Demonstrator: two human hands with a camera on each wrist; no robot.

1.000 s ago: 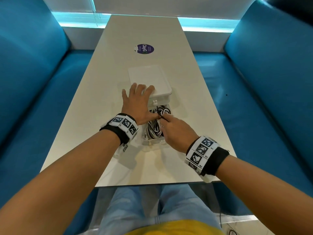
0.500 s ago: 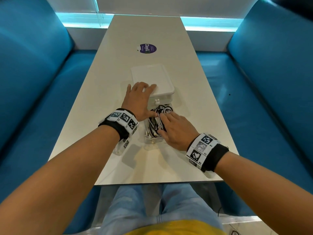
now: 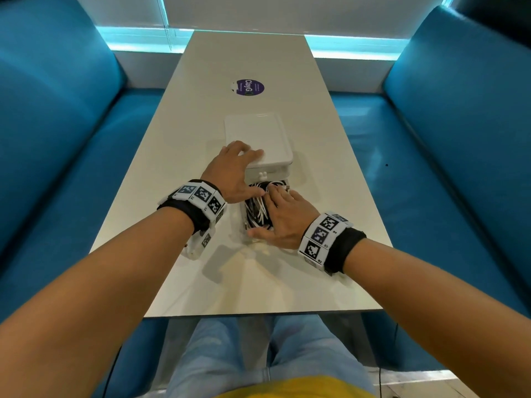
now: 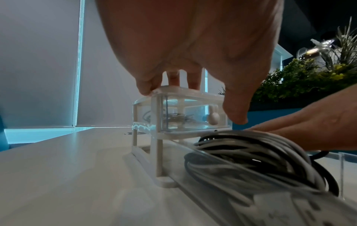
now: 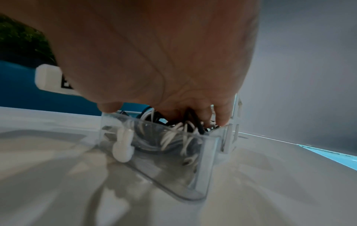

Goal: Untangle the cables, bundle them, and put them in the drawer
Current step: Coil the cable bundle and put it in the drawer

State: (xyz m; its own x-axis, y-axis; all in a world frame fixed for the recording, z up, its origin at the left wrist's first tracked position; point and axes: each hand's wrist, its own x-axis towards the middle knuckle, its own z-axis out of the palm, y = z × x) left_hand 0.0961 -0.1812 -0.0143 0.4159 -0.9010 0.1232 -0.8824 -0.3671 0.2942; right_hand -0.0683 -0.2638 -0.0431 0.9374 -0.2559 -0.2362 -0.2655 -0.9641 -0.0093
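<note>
A small white drawer unit [image 3: 258, 136] stands mid-table. Its clear lower drawer [image 5: 173, 154] is pulled out toward me, with a white knob [image 5: 123, 146] on its front. Coiled black and white cables [image 3: 255, 209] lie inside the drawer. My left hand [image 3: 237, 169] rests with straight fingers on the unit's near left top corner, its thumb hanging by the drawer opening. My right hand [image 3: 284, 214] lies flat over the cables and presses them down into the drawer, hiding the right part of the bundle. In the left wrist view the cables [image 4: 251, 157] rise above the drawer wall.
The white table [image 3: 201, 268] runs away from me, with a round purple sticker [image 3: 249, 87] beyond the unit. Blue benches flank it on the left [image 3: 57, 145] and right [image 3: 465, 145]. Green plants [image 4: 309, 73] stand behind the right bench.
My right hand went from poking the cables with a fingertip to lying flat across them. My left hand's fingers slid back toward the unit's near edge.
</note>
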